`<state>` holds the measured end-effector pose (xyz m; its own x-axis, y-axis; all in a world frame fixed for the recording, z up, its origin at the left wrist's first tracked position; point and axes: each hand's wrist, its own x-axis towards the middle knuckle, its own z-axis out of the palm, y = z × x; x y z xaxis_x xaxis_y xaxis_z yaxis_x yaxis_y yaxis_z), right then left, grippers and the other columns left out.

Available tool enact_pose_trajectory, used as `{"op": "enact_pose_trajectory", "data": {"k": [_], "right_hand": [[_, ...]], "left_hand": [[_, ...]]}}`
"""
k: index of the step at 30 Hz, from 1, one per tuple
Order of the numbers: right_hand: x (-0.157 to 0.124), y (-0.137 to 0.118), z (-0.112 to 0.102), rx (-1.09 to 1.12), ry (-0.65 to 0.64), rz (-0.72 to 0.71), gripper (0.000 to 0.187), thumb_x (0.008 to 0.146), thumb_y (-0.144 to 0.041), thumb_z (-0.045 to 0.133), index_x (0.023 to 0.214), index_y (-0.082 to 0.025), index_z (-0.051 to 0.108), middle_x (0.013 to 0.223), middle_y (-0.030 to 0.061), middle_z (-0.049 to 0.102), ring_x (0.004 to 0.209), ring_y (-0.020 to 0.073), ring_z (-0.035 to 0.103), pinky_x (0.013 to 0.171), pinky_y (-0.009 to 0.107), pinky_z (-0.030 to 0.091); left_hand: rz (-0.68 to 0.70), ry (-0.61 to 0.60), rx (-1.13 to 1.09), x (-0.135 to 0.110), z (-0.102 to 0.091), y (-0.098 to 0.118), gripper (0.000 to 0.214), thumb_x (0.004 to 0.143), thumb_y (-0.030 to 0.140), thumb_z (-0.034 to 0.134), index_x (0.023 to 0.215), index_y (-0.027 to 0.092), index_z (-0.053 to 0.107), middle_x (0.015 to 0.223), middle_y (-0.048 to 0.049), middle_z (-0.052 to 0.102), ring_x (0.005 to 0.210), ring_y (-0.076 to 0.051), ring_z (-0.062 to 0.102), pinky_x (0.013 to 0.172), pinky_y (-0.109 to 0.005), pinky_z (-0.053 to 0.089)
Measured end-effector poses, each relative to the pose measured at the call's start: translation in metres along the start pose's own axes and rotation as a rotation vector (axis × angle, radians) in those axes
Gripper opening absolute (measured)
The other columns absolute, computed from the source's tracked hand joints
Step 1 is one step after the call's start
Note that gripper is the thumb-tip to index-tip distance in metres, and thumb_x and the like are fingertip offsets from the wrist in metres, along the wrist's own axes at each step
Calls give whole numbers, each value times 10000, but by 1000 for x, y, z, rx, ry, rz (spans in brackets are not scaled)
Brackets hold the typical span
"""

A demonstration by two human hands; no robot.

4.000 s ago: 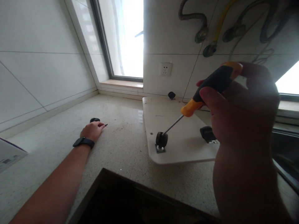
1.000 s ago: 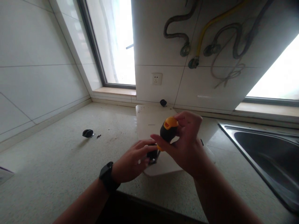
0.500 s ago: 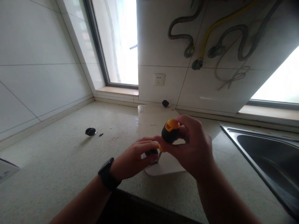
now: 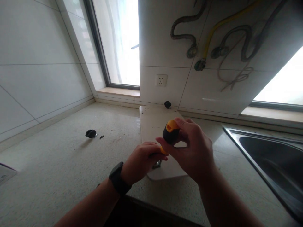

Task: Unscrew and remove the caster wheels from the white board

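Note:
My right hand (image 4: 195,146) grips the handle of a black-and-orange screwdriver (image 4: 170,134), which points down at the near end of a white board (image 4: 153,121). At the screwdriver's lower orange collar, my left hand (image 4: 144,160) is closed with its fingertips around the shaft. Just beneath those fingers a metal bracket (image 4: 156,164) shows at the board's near corner; the screwdriver's tip is hidden. One black caster wheel (image 4: 167,104) stands at the board's far edge. Another black caster (image 4: 91,133) lies on the counter to the left, beside small dark screws (image 4: 101,136).
The board rests on a pale speckled counter (image 4: 118,126). To the right is a steel sink (image 4: 234,135). A wall socket (image 4: 162,80) and several hoses (image 4: 210,34) are on the tiled wall behind. A white box corner (image 4: 7,173) shows at far left.
My left hand has shifted right, from the black caster at the board's near corner to the screwdriver's shaft. The screwdriver handle has moved slightly left in my right hand.

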<state>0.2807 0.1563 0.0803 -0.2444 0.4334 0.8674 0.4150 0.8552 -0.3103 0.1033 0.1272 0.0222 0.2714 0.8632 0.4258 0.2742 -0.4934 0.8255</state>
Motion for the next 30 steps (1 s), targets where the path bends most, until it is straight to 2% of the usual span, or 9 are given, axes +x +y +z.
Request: {"op": "enact_pose_trajectory", "data": {"k": [3,6,10,14,17,20,22,25,30], "right_hand": [[-1,1,-2,105,-32,73,574,844,-312,824,1328,-337,517,1083,25,667,729,173,740,621,330,653],[-2,2,-5,236,-129,176,600,848,-314,823,1357,-362,507,1097,14,696,711,154,748,647,310,657],[2,3,-10,436,-276,260,600,920,-259,740,1428,-384,446,1242,45,680,922,190,781,794,330,666],[6,2,-13,685,-416,281,593,995,-159,572,1458,-404,292,1286,52,637,1008,176,768,870,357,654],[6,3,-9,632,-372,308,597,922,-193,700,1383,-379,369,1231,35,627,997,188,751,859,380,651],[5,4,-4,427,-213,291,667,789,-271,862,1331,-362,484,1117,3,643,829,157,709,740,344,643],[5,4,-3,382,-140,304,615,781,-307,876,1298,-357,546,1058,-15,659,729,127,682,660,303,623],[7,5,-6,476,-201,329,591,831,-285,837,1354,-375,577,1064,-14,685,777,136,728,685,289,638],[10,15,-10,688,-370,303,653,969,-179,655,1533,-411,421,1299,49,654,1022,182,751,861,365,658]], "left_hand": [[-21,37,-24,0,1,0,72,926,158,743,921,215,787,962,-17,774,921,-166,696,884,-304,514],[-52,85,-43,-1,3,-1,57,895,169,773,910,221,791,977,-26,762,925,-180,692,861,-312,524],[-90,138,-48,-1,7,0,39,870,193,791,857,197,755,980,-46,724,912,-190,670,845,-332,527],[-97,165,12,0,8,2,206,873,249,777,737,173,641,907,-39,642,841,-177,610,768,-325,510],[-104,147,47,2,8,1,236,879,270,764,725,177,610,891,-36,620,831,-178,593,770,-337,515],[-97,115,85,4,7,-2,212,881,301,775,766,184,642,932,-50,638,859,-189,598,805,-358,530],[-86,114,112,5,6,-4,226,874,328,794,771,186,652,964,-62,655,881,-199,598,814,-366,532],[-77,97,122,7,5,-4,230,853,360,824,808,190,676,1020,-78,675,940,-221,608,855,-384,537],[-84,47,127,11,-3,-2,286,809,398,866,946,196,715,1085,-90,683,1034,-254,617,936,-426,531]]}}
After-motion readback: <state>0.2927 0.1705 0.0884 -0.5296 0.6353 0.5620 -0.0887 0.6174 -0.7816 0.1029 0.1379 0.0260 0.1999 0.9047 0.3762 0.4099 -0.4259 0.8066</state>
